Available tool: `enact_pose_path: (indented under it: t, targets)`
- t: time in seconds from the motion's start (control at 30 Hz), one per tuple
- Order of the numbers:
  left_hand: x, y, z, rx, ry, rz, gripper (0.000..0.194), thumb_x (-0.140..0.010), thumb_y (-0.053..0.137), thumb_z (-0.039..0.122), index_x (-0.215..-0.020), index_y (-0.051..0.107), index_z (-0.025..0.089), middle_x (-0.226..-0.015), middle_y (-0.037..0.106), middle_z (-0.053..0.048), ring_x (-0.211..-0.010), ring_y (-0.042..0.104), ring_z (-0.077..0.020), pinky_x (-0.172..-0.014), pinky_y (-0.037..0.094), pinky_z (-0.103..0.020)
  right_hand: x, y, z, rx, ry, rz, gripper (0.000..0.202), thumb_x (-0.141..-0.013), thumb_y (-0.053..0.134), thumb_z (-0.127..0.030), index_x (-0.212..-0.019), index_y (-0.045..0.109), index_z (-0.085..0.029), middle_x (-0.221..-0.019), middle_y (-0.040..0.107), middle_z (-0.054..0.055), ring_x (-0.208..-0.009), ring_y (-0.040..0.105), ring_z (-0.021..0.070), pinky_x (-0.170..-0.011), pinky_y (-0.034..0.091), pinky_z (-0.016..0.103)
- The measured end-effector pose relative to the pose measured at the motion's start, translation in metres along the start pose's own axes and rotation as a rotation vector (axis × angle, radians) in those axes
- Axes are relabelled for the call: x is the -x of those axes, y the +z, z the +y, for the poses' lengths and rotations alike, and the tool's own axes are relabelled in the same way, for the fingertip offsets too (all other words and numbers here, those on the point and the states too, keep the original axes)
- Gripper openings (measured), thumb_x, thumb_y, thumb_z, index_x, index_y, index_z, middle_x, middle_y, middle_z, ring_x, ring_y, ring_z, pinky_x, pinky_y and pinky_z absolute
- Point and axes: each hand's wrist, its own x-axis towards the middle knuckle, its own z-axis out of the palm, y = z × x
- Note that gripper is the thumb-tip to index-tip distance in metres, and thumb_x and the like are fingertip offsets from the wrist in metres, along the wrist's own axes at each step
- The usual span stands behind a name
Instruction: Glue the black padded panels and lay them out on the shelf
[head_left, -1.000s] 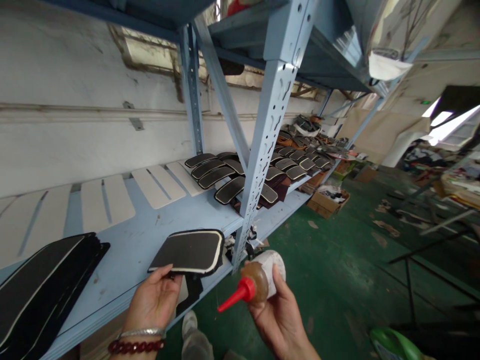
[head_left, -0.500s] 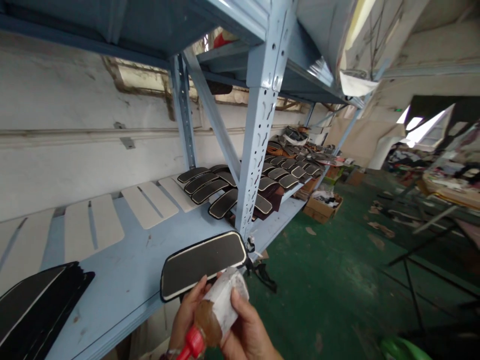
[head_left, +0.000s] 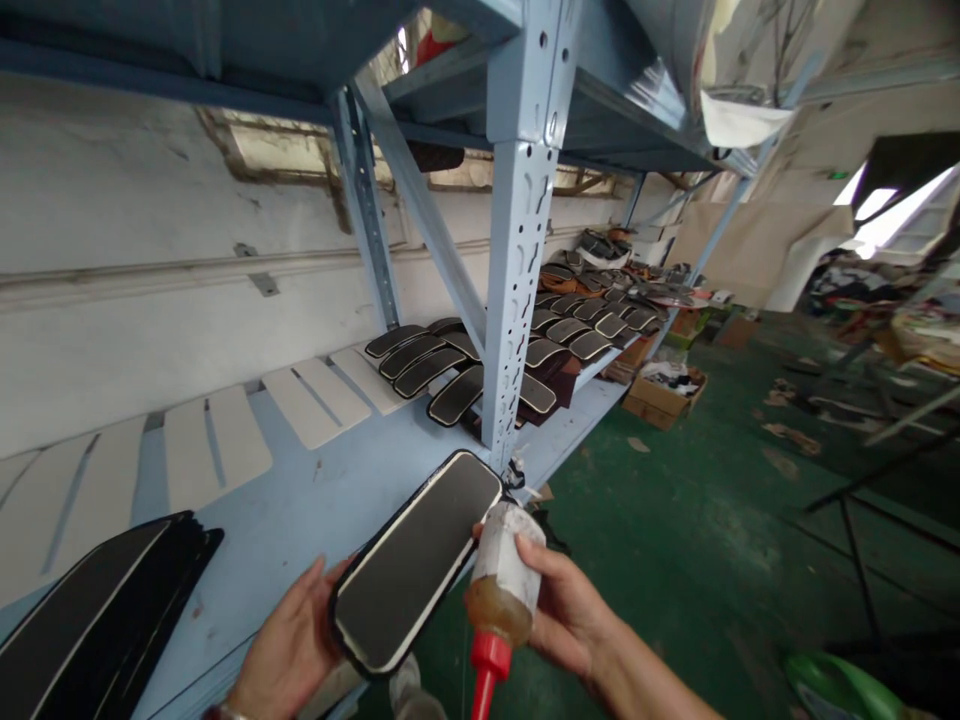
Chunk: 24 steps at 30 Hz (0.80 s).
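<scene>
A dark rounded panel (head_left: 420, 565) with a pale rim line and black edge tilts over the front edge of the blue shelf. My left hand (head_left: 294, 635) is at its lower left edge, the fingers partly hidden by the panel, so its hold appears to be on that edge. My right hand (head_left: 566, 610) is wrapped round a bottle (head_left: 508, 570) with a white-coated body, amber contents and a red nozzle pointing down. The bottle is beside the panel's right end, and a fingertip of my right hand shows near the panel's edge.
On the blue shelf (head_left: 300, 500) lie pale flat strips (head_left: 217, 445) along the wall and a dark stack (head_left: 112, 610) at left. A blue post (head_left: 517, 260) rises behind the panel. Many dark panels (head_left: 427, 370) lie beyond. A cardboard box (head_left: 664, 400) stands on the green floor.
My left hand has moved left, from beside the bottle to the panel's lower left edge. The panel has turned more upright in view. My right hand has carried the bottle right, its nozzle now lower.
</scene>
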Motion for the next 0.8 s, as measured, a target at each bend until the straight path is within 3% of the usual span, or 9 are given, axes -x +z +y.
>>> enact_pose_path:
  t: [0.1,0.2,0.33,0.47,0.63,0.73,0.8]
  targets:
    - [0.011,0.006,0.031,-0.259,-0.007,-0.189,0.027,-0.083,0.068,0.026,-0.104,0.074,0.011,-0.106,0.077,-0.019,-0.096,0.072,-0.0317,-0.088,0.055,-0.043,0.002,0.000,-0.007,0.089,0.032,0.018,0.046,-0.072,0.084,-0.026,-0.110,0.067,-0.006,-0.087,0.075,0.009,-0.076,0.071,0.0179,-0.079,0.055,0.031]
    - [0.015,0.025,0.043,-0.512,-0.033,-0.257,0.024,-0.083,0.070,0.020,-0.106,0.071,0.015,-0.100,0.078,-0.014,-0.087,0.073,-0.0257,-0.080,0.055,-0.037,0.002,0.002,-0.008,0.172,0.044,0.036,0.042,-0.071,0.085,-0.027,-0.103,0.068,-0.007,-0.081,0.074,0.007,-0.072,0.070,0.0169,-0.078,0.055,0.030]
    - [0.005,0.049,0.038,-0.683,-0.056,-0.307,0.025,-0.077,0.073,0.012,-0.101,0.070,0.017,-0.092,0.078,-0.010,-0.084,0.073,-0.0251,-0.077,0.056,-0.035,-0.002,0.006,-0.004,0.226,0.034,0.004,0.043,-0.068,0.086,-0.028,-0.102,0.068,-0.008,-0.080,0.073,0.007,-0.069,0.069,0.0158,-0.073,0.055,0.027]
    - [-0.004,0.057,0.030,-0.692,-0.057,-0.337,0.032,-0.073,0.073,0.007,-0.103,0.071,0.016,-0.097,0.079,-0.012,-0.085,0.075,-0.0292,-0.079,0.057,-0.039,0.001,0.005,0.000,0.186,-0.013,-0.011,0.045,-0.070,0.085,-0.027,-0.106,0.068,-0.007,-0.082,0.074,0.008,-0.071,0.070,0.0160,-0.074,0.055,0.027]
    - [0.003,0.034,0.035,-0.686,-0.043,-0.319,0.036,-0.073,0.077,0.012,-0.107,0.073,0.021,-0.111,0.078,-0.011,-0.104,0.071,-0.0327,-0.088,0.056,-0.041,0.019,0.004,-0.023,0.178,-0.196,0.126,0.042,-0.075,0.081,-0.033,-0.108,0.069,-0.012,-0.101,0.076,0.013,-0.088,0.073,0.0215,-0.085,0.056,0.034]
    - [0.006,0.009,0.041,-0.683,-0.114,-0.360,0.042,-0.075,0.077,0.018,-0.116,0.070,0.026,-0.122,0.075,-0.008,-0.114,0.067,-0.0349,-0.096,0.053,-0.045,0.030,0.011,-0.049,0.252,-0.397,0.180,0.040,-0.075,0.081,-0.037,-0.107,0.070,-0.016,-0.103,0.076,0.011,-0.092,0.072,0.0229,-0.088,0.056,0.034]
    - [0.007,-0.006,0.041,-0.714,-0.132,-0.311,0.045,-0.073,0.078,0.021,-0.116,0.070,0.028,-0.126,0.073,-0.007,-0.119,0.063,-0.0361,-0.101,0.051,-0.047,0.033,0.018,-0.063,0.338,-0.552,0.169,0.041,-0.075,0.081,-0.038,-0.109,0.069,-0.018,-0.104,0.076,0.010,-0.093,0.072,0.0240,-0.085,0.057,0.034]
